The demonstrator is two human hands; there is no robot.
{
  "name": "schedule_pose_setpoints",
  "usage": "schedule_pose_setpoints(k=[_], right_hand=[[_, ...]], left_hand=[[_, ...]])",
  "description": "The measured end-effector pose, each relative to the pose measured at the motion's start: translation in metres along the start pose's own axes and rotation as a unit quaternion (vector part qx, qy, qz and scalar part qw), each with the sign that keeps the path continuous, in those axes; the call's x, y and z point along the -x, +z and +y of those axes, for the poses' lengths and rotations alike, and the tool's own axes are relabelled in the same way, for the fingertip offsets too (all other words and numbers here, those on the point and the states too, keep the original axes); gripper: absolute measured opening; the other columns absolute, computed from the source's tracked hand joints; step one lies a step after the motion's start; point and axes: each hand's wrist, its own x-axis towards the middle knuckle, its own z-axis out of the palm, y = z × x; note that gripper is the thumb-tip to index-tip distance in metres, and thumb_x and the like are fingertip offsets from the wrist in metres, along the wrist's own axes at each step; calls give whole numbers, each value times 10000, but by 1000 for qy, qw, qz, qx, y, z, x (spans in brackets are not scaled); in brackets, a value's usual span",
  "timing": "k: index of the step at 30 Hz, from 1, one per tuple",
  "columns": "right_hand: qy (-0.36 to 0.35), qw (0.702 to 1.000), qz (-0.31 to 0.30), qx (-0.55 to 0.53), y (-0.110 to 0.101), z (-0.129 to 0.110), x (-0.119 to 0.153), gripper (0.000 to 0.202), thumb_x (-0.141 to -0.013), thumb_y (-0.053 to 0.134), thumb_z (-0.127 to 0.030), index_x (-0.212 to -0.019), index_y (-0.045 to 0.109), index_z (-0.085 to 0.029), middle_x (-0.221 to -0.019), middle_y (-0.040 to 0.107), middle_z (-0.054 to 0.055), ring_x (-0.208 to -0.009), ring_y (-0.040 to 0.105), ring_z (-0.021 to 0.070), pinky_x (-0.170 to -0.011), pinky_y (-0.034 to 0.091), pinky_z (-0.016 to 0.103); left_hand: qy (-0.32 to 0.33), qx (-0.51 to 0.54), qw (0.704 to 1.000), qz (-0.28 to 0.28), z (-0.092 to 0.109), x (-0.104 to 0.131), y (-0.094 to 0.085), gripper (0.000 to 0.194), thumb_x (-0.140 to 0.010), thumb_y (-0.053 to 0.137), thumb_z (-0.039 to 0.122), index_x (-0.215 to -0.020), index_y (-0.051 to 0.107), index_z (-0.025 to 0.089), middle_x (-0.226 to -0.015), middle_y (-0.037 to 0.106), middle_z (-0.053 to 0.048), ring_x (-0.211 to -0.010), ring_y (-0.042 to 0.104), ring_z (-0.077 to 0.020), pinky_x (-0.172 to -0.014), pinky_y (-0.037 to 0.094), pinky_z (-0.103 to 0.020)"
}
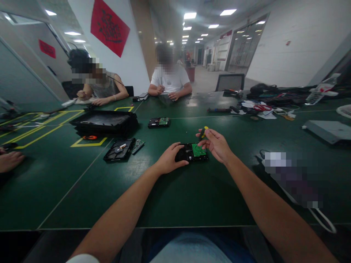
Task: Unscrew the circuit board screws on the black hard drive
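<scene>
A black hard drive (187, 152) with a green circuit board (198, 149) on its right part lies flat on the green table in front of me. My left hand (169, 159) is closed around its left end, fingers at the far edge and thumb at the near edge. Over the drive's right end, my right hand (218, 144) grips a screwdriver (203, 133) with a yellow and black handle. The fingers hide part of the tool, and whether its tip touches a screw is too small to tell.
Left of the drive lie a black drive casing (117, 151) and a loose circuit board (138, 146). Behind are black trays (106, 123) and another hard drive (159, 122). A blurred-out object (292, 180) and a grey box (329, 131) lie right. Two people sit opposite; another person's hand (11, 160) shows left.
</scene>
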Motion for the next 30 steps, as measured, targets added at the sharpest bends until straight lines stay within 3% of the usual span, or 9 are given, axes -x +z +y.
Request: schedule_pose_setpoints(k=[8, 12, 19, 24, 30], right_hand=[[-28, 999, 27, 6, 2, 4, 0, 419, -881, 769, -556, -1160, 704, -249, -998, 770, 38, -668, 724, 118, -582, 582, 225], [-16, 1000, 20, -15, 1, 1, -1, 428, -934, 708, -531, -1264, 684, -260, -996, 767, 39, -682, 731, 128, -587, 584, 231], [13, 999, 21, -33, -1, 0, -2, 444, -965, 627, -571, -1271, 687, -255, -1009, 753, 49, -652, 703, 130, -530, 546, 239], [-11, 999, 25, -22, 1, 3, 0, 392, -886, 759, -539, -1149, 730, -249, -1002, 729, 16, -606, 669, 92, -470, 477, 201], [-4, 999, 21, -27, 1, 3, -2, 380, -866, 782, -552, -1063, 715, -234, -1045, 768, 45, -737, 750, 144, -611, 580, 231]], left_hand=[[-8, -4, 1000, 6, -2, -2, 4, 896, -819, 788, 640, -1538, 449, 226, -1612, 409, -173, -1484, 444, -374, -1235, 382, -549], [-16, -11, 1000, 4, -4, -1, 4, 973, -784, 795, 687, -1553, 429, 217, -1613, 401, -193, -1496, 418, -398, -1233, 371, -577], [-19, -8, 1000, 7, -3, 1, 2, 956, -805, 777, 687, -1556, 425, 211, -1585, 434, -191, -1476, 444, -387, -1234, 377, -561], [-8, 4, 1000, 12, -1, 1, 1, 870, -842, 764, 647, -1532, 455, 216, -1564, 456, -177, -1458, 469, -369, -1233, 389, -541], [-6, 8, 1000, 17, 0, 1, 0, 850, -849, 762, 639, -1525, 466, 218, -1560, 460, -177, -1453, 474, -370, -1228, 395, -545]])
